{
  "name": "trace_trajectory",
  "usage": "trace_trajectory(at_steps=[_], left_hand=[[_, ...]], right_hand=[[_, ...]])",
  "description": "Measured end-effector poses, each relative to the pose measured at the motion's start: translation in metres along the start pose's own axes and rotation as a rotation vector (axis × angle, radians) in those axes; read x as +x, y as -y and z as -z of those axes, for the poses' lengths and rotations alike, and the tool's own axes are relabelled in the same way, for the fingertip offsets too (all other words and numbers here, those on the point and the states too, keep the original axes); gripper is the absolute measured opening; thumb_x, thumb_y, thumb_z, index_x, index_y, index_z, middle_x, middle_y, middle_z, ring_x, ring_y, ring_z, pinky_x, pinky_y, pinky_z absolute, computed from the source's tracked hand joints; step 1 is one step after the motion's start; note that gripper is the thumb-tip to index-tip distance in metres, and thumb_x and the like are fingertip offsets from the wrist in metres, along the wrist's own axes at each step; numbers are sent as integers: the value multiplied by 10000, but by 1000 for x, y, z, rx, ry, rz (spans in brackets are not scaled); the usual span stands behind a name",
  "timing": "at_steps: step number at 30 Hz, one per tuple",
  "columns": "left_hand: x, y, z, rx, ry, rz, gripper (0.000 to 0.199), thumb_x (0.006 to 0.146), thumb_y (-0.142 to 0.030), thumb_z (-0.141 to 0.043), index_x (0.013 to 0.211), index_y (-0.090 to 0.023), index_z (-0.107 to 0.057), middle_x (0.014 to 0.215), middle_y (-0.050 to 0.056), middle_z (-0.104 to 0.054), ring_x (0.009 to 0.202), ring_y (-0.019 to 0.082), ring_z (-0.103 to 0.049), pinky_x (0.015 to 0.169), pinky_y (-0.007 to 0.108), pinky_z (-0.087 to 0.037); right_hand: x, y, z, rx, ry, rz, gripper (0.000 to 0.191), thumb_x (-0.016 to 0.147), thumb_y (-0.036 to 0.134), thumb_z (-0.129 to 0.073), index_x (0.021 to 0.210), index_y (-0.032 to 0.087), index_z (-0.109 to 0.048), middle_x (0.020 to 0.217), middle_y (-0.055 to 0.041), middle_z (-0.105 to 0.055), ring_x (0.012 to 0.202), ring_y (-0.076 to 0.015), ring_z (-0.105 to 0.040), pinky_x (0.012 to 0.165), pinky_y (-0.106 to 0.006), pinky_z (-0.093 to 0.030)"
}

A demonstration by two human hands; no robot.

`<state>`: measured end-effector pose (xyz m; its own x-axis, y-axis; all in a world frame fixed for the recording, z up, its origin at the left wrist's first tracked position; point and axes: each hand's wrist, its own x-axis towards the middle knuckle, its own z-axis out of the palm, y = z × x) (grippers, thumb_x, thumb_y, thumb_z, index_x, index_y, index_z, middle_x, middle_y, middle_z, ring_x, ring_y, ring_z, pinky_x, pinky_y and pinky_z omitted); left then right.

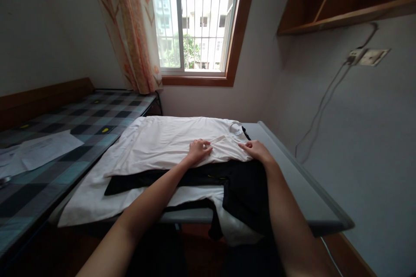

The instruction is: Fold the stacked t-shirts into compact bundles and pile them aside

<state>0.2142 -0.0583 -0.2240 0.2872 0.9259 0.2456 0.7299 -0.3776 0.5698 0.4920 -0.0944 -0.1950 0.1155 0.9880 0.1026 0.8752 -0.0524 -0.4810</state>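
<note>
Pinching the white shirt (pixel 159 140) toward its right end, left hand (pixel 199 150) and right hand (pixel 255 149) are apparently needing even, gentle tension.

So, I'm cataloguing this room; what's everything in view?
White top: one, white, uppermost
Black garment: one, black, beneath it
Lower white garment: one, white, beneath black
Table: one, grey, under clothes
Bed: one, blue-grey, left
Papers: at least two, white, bed
Small object: one, silvery, far left
Window: one, brown-framed, back wall
Curtain: one, orange-patterned, beside window
Shelf: one, brown, upper right
Sockets: two, pale, right wall
Cord: at least one, grey, below sockets
Left grip: one, bare, on white top
Right grip: one, bare, near neckline
</note>
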Motion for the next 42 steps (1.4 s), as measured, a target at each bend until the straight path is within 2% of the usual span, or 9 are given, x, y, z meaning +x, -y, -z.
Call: trace_trajectory(at_steps=[6,18,20,23,26,32,34,39,42], left_hand=[[4,7,-1,-191,16,-92,411,730,-337,-777,1108,-187,-720,1020,65,-656,863,180,-635,841,330,-511],[-9,-3,18,-674,264,-3,862,606,-307,-878,1386,-202,-525,1442,188,-412,640,65,-609,503,229,-518],[-11,-5,21,-695,288,26,876,614,-284,-874,1401,-180,-505,1363,184,-507,599,60,-606,499,222,-508],[-13,-6,24,-694,373,111,934,616,-263,-878,1434,-117,-451,947,90,-693,501,68,-576,451,198,-447],[-15,-8,27,-702,492,177,1010,603,-281,-891,1462,-90,-395,634,-24,-639,447,87,-557,436,195,-428],[-17,-12,30,-657,608,177,1009,636,-326,-878,1476,-105,-364,629,-24,-641,466,103,-570,491,229,-486],[-16,-12,27,-532,507,156,842,688,-364,-839,1410,-131,-471,746,14,-664,523,120,-610,537,257,-518],[-13,-17,17,-67,-102,-140,298,830,-324,-691,1085,-170,-703,1145,110,-602,978,221,-655,914,371,-516],[-14,-19,10,6,-49,-363,254,867,-250,-621,1104,-194,-694,1186,92,-623,1105,214,-607,1014,362,-450]], right_hand=[[-10,-17,18,297,268,98,462,573,603,-731,678,155,-689,631,-36,-652,595,-166,-559,558,-265,-414],[-12,-8,16,297,96,-8,248,743,401,-574,800,164,-620,599,9,-551,553,-130,-472,517,-235,-356],[-12,-9,17,293,119,-30,227,722,380,-604,782,162,-626,606,6,-561,554,-130,-480,529,-237,-366],[-13,-13,17,268,146,-61,195,683,348,-658,737,163,-636,619,0,-578,564,-133,-502,547,-240,-383],[-12,-18,16,238,147,-96,162,666,307,-681,724,160,-645,624,-1,-589,568,-132,-520,563,-240,-398],[-8,-27,14,157,176,-120,128,652,266,-714,694,161,-652,604,-4,-624,582,-146,-564,572,-238,-422],[-8,-24,12,90,136,-111,107,667,261,-708,701,169,-665,634,-17,-649,603,-156,-588,580,-240,-429],[-5,11,-6,-40,-298,73,200,835,237,-538,933,185,-704,902,-98,-714,815,-215,-655,763,-310,-485],[1,37,-28,40,-318,354,279,897,227,-449,990,174,-707,1028,-122,-709,966,-231,-653,902,-342,-480]])
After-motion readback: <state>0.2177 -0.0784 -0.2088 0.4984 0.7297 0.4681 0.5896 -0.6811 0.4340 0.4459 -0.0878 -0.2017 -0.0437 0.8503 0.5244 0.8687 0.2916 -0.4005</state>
